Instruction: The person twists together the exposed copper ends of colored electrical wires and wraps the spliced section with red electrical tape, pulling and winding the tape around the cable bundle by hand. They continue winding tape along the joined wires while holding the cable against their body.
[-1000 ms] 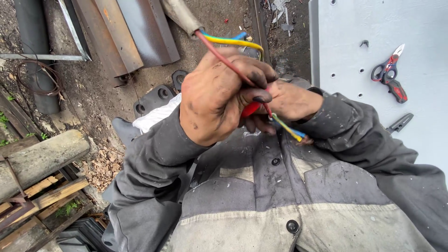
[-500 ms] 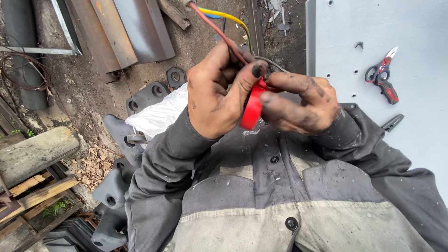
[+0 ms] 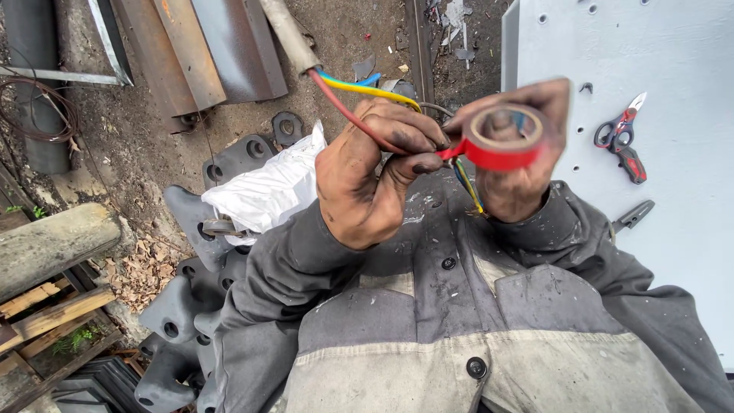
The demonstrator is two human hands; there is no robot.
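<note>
My left hand (image 3: pixel 375 180), dark with grime, pinches a red wire (image 3: pixel 340 107) between thumb and fingers. The wire comes out of a thick cable (image 3: pixel 289 34) together with a yellow wire (image 3: pixel 367 89) and a blue one (image 3: pixel 368 79). My right hand (image 3: pixel 520 160) holds up a roll of red tape (image 3: pixel 501 138); a short strip of tape runs from the roll to the spot where the left fingers grip the wire. Both hands are raised in front of my grey work jacket (image 3: pixel 459 321).
A grey metal panel (image 3: pixel 673 76) with holes lies at right; red-handled scissors (image 3: pixel 621 138) and a dark tool (image 3: pixel 633 216) lie on it. A white bag (image 3: pixel 264 191), grey metal brackets (image 3: pixel 229 160), rusty steel sheets (image 3: pixel 199 46), a log (image 3: pixel 53 245) and wood scraps are at left.
My right hand has swung the tape roll up and to the right, away from the left hand, drawing out a strip. A second ago both hands were closed together over the wires.
</note>
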